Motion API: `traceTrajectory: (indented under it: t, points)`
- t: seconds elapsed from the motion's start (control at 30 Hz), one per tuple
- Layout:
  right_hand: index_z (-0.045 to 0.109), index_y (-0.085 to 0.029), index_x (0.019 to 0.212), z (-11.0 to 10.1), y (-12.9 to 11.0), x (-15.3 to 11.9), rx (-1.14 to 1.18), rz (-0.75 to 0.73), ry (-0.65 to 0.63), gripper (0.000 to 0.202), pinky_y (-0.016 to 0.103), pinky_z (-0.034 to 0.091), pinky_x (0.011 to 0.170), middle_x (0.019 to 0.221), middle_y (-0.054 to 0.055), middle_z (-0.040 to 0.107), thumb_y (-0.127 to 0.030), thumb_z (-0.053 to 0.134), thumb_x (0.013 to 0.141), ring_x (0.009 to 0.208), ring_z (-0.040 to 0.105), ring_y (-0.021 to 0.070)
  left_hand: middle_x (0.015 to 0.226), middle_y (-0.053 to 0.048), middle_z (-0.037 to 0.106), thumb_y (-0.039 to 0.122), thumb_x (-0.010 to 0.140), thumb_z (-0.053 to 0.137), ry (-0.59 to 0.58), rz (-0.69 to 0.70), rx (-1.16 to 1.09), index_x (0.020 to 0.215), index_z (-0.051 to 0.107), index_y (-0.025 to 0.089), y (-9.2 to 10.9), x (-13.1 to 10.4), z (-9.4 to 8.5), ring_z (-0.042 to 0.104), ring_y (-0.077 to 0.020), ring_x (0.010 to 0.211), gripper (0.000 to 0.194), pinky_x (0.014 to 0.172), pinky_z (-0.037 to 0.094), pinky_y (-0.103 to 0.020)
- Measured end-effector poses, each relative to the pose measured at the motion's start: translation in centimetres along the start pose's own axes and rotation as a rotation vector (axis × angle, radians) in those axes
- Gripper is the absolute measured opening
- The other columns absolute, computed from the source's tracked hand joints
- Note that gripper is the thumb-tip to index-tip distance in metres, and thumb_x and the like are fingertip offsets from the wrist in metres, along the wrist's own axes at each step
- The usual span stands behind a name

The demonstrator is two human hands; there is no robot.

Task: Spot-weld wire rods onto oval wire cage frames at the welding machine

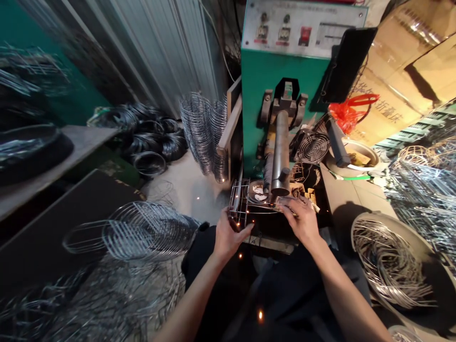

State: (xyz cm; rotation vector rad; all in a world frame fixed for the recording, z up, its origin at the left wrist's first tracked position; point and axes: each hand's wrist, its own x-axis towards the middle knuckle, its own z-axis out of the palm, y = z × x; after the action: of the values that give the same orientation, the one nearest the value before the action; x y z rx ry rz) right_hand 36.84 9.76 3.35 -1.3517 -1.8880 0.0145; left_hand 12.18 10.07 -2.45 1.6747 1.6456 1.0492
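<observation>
My left hand is closed around the near end of a small wire rack, with its thumb pointing right. From the rack, thin wires run right, below the tip of the welding machine's thick metal arm. My right hand is pinched just right of that tip; whatever lies between its fingertips is too small to make out. Orange sparks fly around my hands and over my dark-clothed lap. The green spot welder stands straight ahead.
Wire rings stand in stacks left of the welder. Bent wire frames lie lower left. On the right are a basin of cut wires, a pile of wire pieces and a cardboard box. A black phone-like panel juts from the welder.
</observation>
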Motion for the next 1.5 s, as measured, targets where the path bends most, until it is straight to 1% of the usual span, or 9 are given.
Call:
traceTrajectory:
  t: [0.1,0.3,0.5,0.63,0.77,0.97,1.23,1.4,1.5]
  points:
    - [0.069,-0.022,0.093,-2.3,0.7,-1.6,0.087,0.158,0.002,0.021,0.033,0.047,0.088,0.094,0.004,0.074,-0.040,0.059,0.097,0.088,0.068,0.0212,0.121,-0.017,0.059,0.047,0.061,0.082,0.112,0.088,-0.003,0.133,0.038,0.015,-1.0,-1.1,1.1,0.062,-0.0330,0.112,0.090,0.095,0.051,-0.049]
    - [0.070,-0.020,0.091,-5.9,5.2,-8.1,0.059,0.646,-0.035,0.042,0.033,0.050,0.076,0.091,0.008,0.073,-0.060,0.057,0.088,0.082,0.067,0.0247,0.098,-0.006,0.067,0.037,0.072,0.073,-0.013,-0.113,-0.310,0.126,0.042,0.018,-0.6,-4.7,0.9,0.069,-0.0216,0.082,0.065,0.080,0.057,-0.037]
    - [0.059,-0.022,0.128,-2.3,6.4,-13.7,0.820,0.993,-0.356,0.068,0.033,0.052,0.072,0.116,0.011,0.068,-0.069,0.066,0.079,0.092,0.070,0.0266,0.085,-0.002,0.066,0.038,0.072,0.077,-0.220,-0.199,-0.576,0.118,0.048,0.016,0.4,-5.8,-1.3,0.066,-0.0167,0.074,0.058,0.071,0.054,-0.029]
    - [0.062,-0.017,0.121,0.1,7.9,-15.0,0.957,1.225,-0.165,0.064,0.028,0.052,0.065,0.129,0.018,0.062,-0.070,0.057,0.086,0.095,0.071,0.0259,0.080,0.001,0.064,0.038,0.071,0.075,-0.045,-0.078,-0.306,0.129,0.047,0.014,0.3,-5.9,-1.5,0.064,-0.0164,0.072,0.069,0.076,0.054,-0.031]
    - [0.061,-0.016,0.125,-0.3,9.0,-15.0,0.974,1.247,-0.172,0.060,0.030,0.054,0.071,0.130,0.020,0.061,-0.063,0.060,0.088,0.100,0.070,0.0265,0.078,0.003,0.060,0.039,0.071,0.074,-0.147,0.024,-0.152,0.137,0.045,0.015,0.5,-6.9,-2.8,0.062,-0.0165,0.074,0.076,0.080,0.054,-0.033]
    - [0.050,-0.027,0.144,-1.0,4.0,-13.6,1.189,0.842,-0.555,0.076,0.039,0.053,0.090,0.141,0.014,0.055,-0.057,0.076,0.079,0.119,0.060,0.0286,0.077,-0.003,0.064,0.051,0.069,0.078,-0.501,-0.343,-0.684,0.121,0.060,0.013,1.6,-6.0,-4.2,0.061,-0.0157,0.060,0.067,0.058,0.054,-0.030]
    - [0.066,-0.017,0.121,3.2,-4.9,-20.2,1.386,1.317,-0.420,0.062,0.026,0.052,0.059,0.099,0.011,0.074,-0.049,0.084,0.071,0.078,0.070,0.0212,0.116,-0.017,0.066,0.090,0.073,0.040,-0.358,-0.781,-1.272,0.118,0.052,0.022,-1.0,-10.9,-1.9,0.068,-0.0297,0.101,0.082,0.078,0.055,-0.044]
    - [0.063,-0.019,0.121,5.1,-7.1,-21.0,1.302,1.411,-0.163,0.072,0.034,0.057,0.074,0.100,0.009,0.074,-0.052,0.088,0.063,0.092,0.071,0.0273,0.119,-0.011,0.061,0.045,0.049,0.094,-0.261,-0.641,-1.096,0.138,0.033,0.029,-0.1,-16.4,1.5,0.064,-0.0258,0.104,0.109,0.087,0.051,-0.040]
    - [0.063,-0.022,0.125,3.9,-7.1,-20.2,1.214,1.336,-0.190,0.075,0.043,0.057,0.086,0.109,0.009,0.072,-0.062,0.083,0.064,0.109,0.065,0.0336,0.091,-0.001,0.061,0.029,0.059,0.090,-0.164,-0.484,-0.878,0.129,0.039,0.024,1.6,-16.3,3.1,0.062,-0.0167,0.083,0.087,0.079,0.050,-0.031]
